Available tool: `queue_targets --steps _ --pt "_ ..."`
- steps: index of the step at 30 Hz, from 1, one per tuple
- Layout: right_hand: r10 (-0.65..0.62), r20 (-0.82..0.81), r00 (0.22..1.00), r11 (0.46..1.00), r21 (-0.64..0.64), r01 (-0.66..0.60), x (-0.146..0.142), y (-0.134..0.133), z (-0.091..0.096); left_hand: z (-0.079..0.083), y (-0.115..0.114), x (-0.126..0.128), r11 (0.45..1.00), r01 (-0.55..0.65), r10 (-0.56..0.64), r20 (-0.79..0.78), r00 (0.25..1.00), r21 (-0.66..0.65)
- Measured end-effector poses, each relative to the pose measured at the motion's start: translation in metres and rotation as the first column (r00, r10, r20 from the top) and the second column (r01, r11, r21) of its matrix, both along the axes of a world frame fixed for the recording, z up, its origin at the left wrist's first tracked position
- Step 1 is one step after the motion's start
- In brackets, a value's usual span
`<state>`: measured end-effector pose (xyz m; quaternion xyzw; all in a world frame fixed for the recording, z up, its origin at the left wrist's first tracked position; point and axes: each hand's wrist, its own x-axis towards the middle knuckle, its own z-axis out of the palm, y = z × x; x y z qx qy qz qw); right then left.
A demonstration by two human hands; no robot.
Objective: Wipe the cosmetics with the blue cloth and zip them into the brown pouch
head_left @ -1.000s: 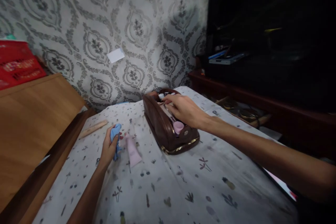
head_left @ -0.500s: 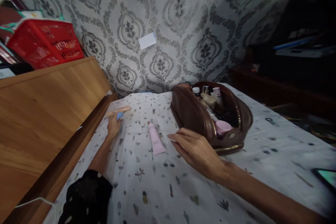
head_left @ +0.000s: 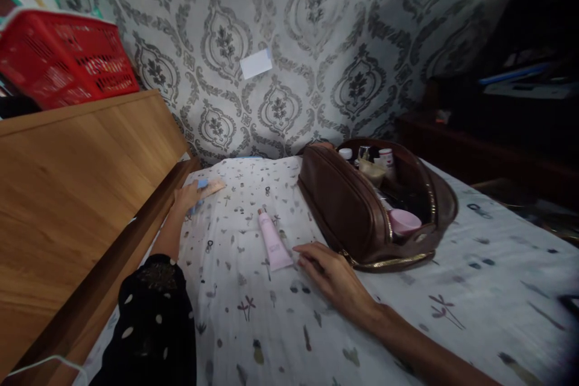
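At the far left of the bed sheet, my left hand (head_left: 185, 198) is closed around a small light blue item (head_left: 202, 183), whose exact kind I cannot make out. Beside it, a flat peach-coloured piece (head_left: 215, 187) lies partly behind the fingers. A pink squeeze tube (head_left: 274, 243) rests flat on the sheet, its narrow end pointing away from me. Just right of the tube, my right hand (head_left: 329, 274) hovers low, loosely curved and holding nothing. Close behind that hand stands a brown toiletry bag (head_left: 344, 208), unzipped, with a pink jar (head_left: 404, 221) and several bottles inside.
The patterned white sheet (head_left: 235, 313) covers the surface. A wooden headboard (head_left: 90, 175) borders the left side, with a red basket (head_left: 67, 57) on top. Grey patterned wallpaper (head_left: 316, 72) rises behind, bearing a white card (head_left: 256, 64). Dark furniture (head_left: 452, 139) stands at the right.
My left hand has shifted slightly left and away from me with the blue item. My right hand has moved a little lower beside the tube. The view has shifted slightly.
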<state>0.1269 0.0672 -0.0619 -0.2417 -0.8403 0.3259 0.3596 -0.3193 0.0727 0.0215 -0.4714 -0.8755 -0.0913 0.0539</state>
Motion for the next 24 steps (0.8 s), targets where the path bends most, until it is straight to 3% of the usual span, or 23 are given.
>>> queue_targets --steps 4,9,13,19,24 --pt "-0.033 -0.012 0.999 0.998 -0.048 0.032 0.0 0.002 0.0 0.006 -0.014 0.009 1.0 -0.01 0.01 -0.025 1.0 -0.02" --pt "-0.031 -0.016 0.999 0.998 -0.046 0.03 -0.001 0.0 0.003 -0.024 -0.023 0.043 0.996 0.079 -0.078 0.017 0.997 -0.038" --pt "-0.046 -0.005 0.999 0.999 -0.029 0.046 -0.001 -0.001 0.003 -0.04 -0.022 0.061 0.998 0.05 -0.048 0.049 0.998 -0.048" --pt "-0.028 -0.009 1.0 0.999 0.022 0.028 -0.008 -0.02 0.015 -0.031 -0.036 0.076 0.997 -0.008 0.016 0.099 0.995 -0.082" --pt "0.072 0.0 0.997 0.993 0.097 -0.071 -0.021 -0.046 0.028 -0.021 -0.064 0.102 0.994 0.063 -0.051 0.13 0.99 -0.089"
